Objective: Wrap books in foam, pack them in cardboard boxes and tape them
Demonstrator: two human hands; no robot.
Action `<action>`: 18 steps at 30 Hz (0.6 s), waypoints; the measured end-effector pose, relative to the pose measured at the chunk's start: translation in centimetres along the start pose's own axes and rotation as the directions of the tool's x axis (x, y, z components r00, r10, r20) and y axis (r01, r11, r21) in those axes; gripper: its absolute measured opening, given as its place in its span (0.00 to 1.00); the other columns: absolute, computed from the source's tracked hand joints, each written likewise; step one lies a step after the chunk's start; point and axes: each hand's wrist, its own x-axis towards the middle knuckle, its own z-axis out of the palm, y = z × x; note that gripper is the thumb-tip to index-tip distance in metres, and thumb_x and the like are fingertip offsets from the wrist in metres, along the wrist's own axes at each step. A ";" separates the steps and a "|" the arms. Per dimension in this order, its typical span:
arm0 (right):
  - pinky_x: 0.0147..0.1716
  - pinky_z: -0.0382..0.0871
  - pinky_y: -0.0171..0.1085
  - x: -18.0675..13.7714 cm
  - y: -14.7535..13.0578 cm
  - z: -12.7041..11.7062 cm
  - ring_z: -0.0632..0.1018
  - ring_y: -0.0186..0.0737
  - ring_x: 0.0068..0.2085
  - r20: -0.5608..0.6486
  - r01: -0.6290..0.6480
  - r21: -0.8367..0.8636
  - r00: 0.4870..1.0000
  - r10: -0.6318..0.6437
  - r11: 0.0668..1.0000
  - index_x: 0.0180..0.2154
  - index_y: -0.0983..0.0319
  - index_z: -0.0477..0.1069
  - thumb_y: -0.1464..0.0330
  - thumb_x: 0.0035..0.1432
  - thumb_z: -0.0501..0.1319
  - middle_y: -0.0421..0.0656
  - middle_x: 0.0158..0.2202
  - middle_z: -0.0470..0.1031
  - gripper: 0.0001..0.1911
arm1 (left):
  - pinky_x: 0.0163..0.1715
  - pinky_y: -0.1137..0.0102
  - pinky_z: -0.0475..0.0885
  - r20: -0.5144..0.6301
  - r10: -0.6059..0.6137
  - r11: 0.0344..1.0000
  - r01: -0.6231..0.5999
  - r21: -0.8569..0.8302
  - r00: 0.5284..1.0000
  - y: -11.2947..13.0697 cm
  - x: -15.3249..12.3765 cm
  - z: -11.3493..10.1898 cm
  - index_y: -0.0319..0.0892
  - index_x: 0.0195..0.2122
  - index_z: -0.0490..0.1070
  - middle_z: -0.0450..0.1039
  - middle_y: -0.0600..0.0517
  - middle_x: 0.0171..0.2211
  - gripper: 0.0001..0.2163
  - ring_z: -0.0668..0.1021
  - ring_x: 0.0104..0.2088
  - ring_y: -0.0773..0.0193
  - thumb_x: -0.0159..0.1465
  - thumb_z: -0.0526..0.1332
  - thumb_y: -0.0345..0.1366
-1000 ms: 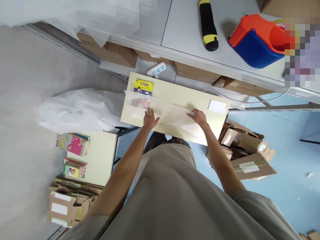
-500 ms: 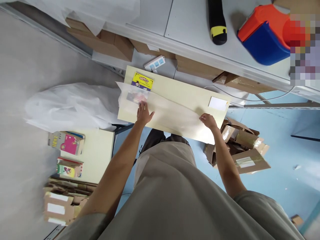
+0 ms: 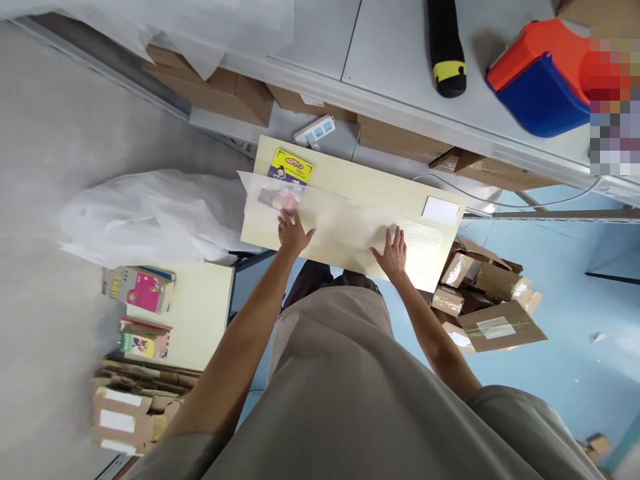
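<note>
Across a cream board [image 3: 345, 170] lies a thin, translucent white sheet [image 3: 340, 223], probably foam or plastic wrap. My left hand [image 3: 294, 233] rests flat on the sheet with fingers spread, at the lower edge of a yellow and purple book [image 3: 293, 163]. The sheet covers the book's lower part, which shows through it. Farther right, my right hand [image 3: 393, 253] is open too, its fingers stretched out over the sheet. Beyond it, near the board's right end, lies a small white card [image 3: 441, 209].
A grey bench [image 3: 390, 60] ahead holds a black-handled tool [image 3: 447, 53] and an orange and blue tape dispenser [image 3: 545, 80]. Below it are boxes and a power strip [image 3: 315, 131]. White wrap [image 3: 150, 213] and books [image 3: 145, 290] are at left, torn cartons [image 3: 493, 287] at right.
My right hand has opened from a pinch on the sheet's edge and moved left, now lying flat. The sheet's right part has settled onto the board. My left hand stays at the book.
</note>
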 end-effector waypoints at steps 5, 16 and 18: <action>0.80 0.50 0.67 -1.0 -0.4 3.2 0.42 0.70 0.86 -0.016 -0.063 0.013 0.998 0.063 0.998 0.85 0.70 0.38 0.33 0.75 0.50 0.67 0.86 0.33 0.60 | 0.79 0.35 0.50 -0.050 0.133 0.991 -0.132 0.009 0.990 -1.1 0.5 -0.5 0.28 0.84 0.46 0.36 0.20 0.84 0.52 0.45 0.84 0.23 0.72 0.65 0.59; 0.79 0.52 0.68 -0.6 -1.9 2.7 0.43 0.70 0.86 0.008 -0.208 0.062 0.978 0.207 0.976 0.84 0.69 0.41 0.30 0.72 0.50 0.67 0.86 0.34 0.62 | 0.79 0.40 0.52 -0.082 0.402 0.915 -0.403 0.010 0.912 -5.0 2.7 -1.4 0.32 0.84 0.49 0.39 0.26 0.85 0.47 0.46 0.85 0.29 0.72 0.68 0.50; 0.77 0.56 0.70 -0.1 -4.3 2.2 0.45 0.70 0.85 -0.017 -0.253 0.092 0.967 0.255 0.963 0.84 0.68 0.43 0.33 0.74 0.54 0.68 0.86 0.38 0.59 | 0.79 0.40 0.54 -0.094 0.431 0.901 -0.434 -0.004 0.897 -5.5 2.7 -1.3 0.31 0.83 0.50 0.39 0.26 0.85 0.46 0.47 0.85 0.29 0.72 0.67 0.48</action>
